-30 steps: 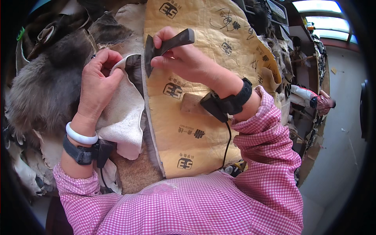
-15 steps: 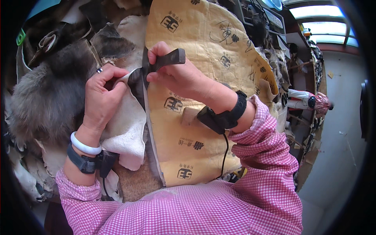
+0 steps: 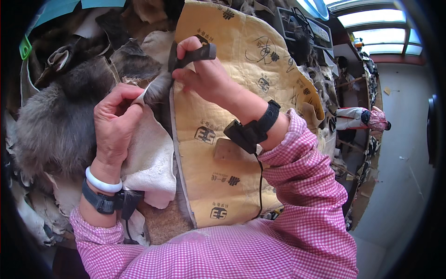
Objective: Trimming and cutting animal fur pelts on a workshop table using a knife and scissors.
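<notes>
My left hand point(image 3: 114, 123) pinches the edge of a fur pelt piece point(image 3: 151, 158), whose pale skin side hangs below my fingers. Grey fur shows where the edge turns over between my two hands. In my right hand point(image 3: 202, 72) is a dark hand tool point(image 3: 200, 55) with a flat strip-like head and a short bar handle. Its head stands at the fur, beside the left edge of a yellow-brown paper sheet point(image 3: 246, 149) with black printing. My fingers wrap the handle; the tool's working edge is hidden.
A fluffy grey pelt point(image 3: 60, 125) and several hide scraps lie at the left. On the paper rests a pale block point(image 3: 230, 151). A device with a display point(image 3: 320, 32) sits at the back right. Farther right, another person point(image 3: 364, 118) stands by cluttered shelving.
My right hand has moved away from me with the tool. My left hand has shifted slightly left, still pinching the pelt edge. More grey fur shows between them.
</notes>
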`<action>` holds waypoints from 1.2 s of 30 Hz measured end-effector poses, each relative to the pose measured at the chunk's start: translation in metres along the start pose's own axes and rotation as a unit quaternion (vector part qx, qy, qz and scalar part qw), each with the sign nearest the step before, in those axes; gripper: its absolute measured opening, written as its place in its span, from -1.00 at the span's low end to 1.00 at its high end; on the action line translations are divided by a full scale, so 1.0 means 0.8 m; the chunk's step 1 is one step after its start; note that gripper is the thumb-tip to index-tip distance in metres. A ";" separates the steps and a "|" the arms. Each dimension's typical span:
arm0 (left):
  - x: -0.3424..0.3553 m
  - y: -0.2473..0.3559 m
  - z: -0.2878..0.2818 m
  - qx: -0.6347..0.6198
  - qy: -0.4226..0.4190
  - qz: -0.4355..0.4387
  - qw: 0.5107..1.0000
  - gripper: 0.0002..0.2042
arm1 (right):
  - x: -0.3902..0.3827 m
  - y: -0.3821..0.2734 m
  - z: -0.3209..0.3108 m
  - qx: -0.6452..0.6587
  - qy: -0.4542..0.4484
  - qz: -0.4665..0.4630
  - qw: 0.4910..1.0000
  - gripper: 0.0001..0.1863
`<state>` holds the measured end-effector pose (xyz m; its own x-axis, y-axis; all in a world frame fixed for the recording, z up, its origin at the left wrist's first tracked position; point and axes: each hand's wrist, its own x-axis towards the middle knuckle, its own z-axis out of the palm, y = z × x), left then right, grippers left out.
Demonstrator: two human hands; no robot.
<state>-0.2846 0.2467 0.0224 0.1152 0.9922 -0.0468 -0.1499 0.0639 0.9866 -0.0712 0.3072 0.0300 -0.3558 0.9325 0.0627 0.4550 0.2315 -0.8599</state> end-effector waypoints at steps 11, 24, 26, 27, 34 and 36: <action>0.004 0.022 0.002 -0.055 -0.009 0.026 0.998 -0.80 | 0.022 0.008 -0.005 -0.077 0.027 -0.037 0.996 -0.61; 0.003 0.024 0.001 -0.039 -0.020 0.050 0.998 -0.79 | 0.043 0.018 -0.011 -0.133 0.041 -0.035 0.990 -0.62; 0.002 0.028 0.000 -0.043 -0.020 0.063 0.997 -0.78 | 0.050 0.017 -0.011 -0.131 0.042 -0.020 0.990 -0.61; 0.002 0.030 -0.001 -0.044 -0.021 0.063 0.997 -0.78 | 0.053 0.016 -0.011 -0.135 0.055 -0.007 0.989 -0.62; -0.001 0.047 -0.003 -0.071 0.005 0.066 0.995 -0.84 | 0.066 0.022 -0.007 -0.147 0.089 -0.005 0.985 -0.62; 0.000 0.049 -0.002 -0.069 0.007 0.070 0.995 -0.85 | 0.068 0.021 -0.010 -0.145 0.089 0.004 0.985 -0.61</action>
<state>-0.2922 0.2494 0.0610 0.0706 0.9938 0.0864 -0.2968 -0.0617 0.9529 -0.0762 0.3638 0.0226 -0.2145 0.9624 0.1663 0.6809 0.2695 -0.6810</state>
